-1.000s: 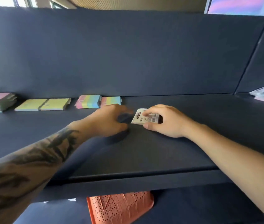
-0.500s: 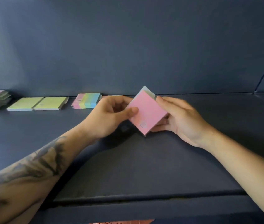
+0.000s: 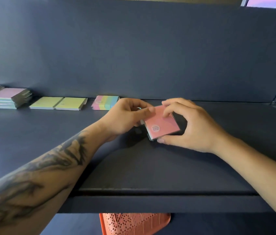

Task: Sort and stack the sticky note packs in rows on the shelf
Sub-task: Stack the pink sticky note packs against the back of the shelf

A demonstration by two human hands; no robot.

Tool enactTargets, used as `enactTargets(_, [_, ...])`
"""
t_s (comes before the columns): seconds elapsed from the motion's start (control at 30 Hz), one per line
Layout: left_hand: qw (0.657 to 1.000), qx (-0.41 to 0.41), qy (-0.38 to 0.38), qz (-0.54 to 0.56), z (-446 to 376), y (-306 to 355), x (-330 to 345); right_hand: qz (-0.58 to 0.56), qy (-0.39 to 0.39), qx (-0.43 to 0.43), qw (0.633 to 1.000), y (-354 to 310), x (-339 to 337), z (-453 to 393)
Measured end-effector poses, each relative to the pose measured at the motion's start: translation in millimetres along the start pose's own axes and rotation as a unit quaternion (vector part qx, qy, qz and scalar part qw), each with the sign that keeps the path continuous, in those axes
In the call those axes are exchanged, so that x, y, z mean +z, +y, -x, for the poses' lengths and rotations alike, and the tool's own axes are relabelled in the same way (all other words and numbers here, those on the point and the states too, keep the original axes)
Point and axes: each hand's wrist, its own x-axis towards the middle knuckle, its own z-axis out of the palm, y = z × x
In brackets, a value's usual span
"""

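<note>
Over the shelf (image 3: 150, 167) mid, both hands pinch the pink pack (image 3: 161, 123): left hand (image 3: 125, 117) & right hand (image 3: 189, 126) grip its edges. It's tilted, so it may slip & land crooked, far from the pink stack (image 3: 7, 97).

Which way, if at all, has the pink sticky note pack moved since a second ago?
Yes. The pink sticky note pack, held by both hands, was label-side up beside the striped pack; it has been flipped pink-side up and now sits further right of that pack.
</note>
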Motion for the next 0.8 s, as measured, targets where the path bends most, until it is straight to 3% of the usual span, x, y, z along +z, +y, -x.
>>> enactTargets(0.23, [0.994, -0.015, -0.099, -0.052, 24.4, 17.9, -54.8, 0.068, -0.026, -0.04, 0.997, -51.4, 12.7, -16.6])
enactTargets(0.43, [0.981, -0.017, -0.015, -0.194, 74.9, 0.1, -158.8, 0.076, -0.038, -0.047, 0.995, -115.0, 61.1, -63.7])
enactTargets(0.6, [0.889, -0.047, 0.033, -0.454, 137.1, -31.4, -263.1, 0.11, -0.088, -0.062, 0.988, -172.7, 128.9, -121.6])
enactTargets(0.8, [0.823, -0.094, 0.047, -0.558, 185.7, -63.8, -364.4, 0.126, -0.081, -0.072, 0.986, -247.5, 211.4, -207.6])
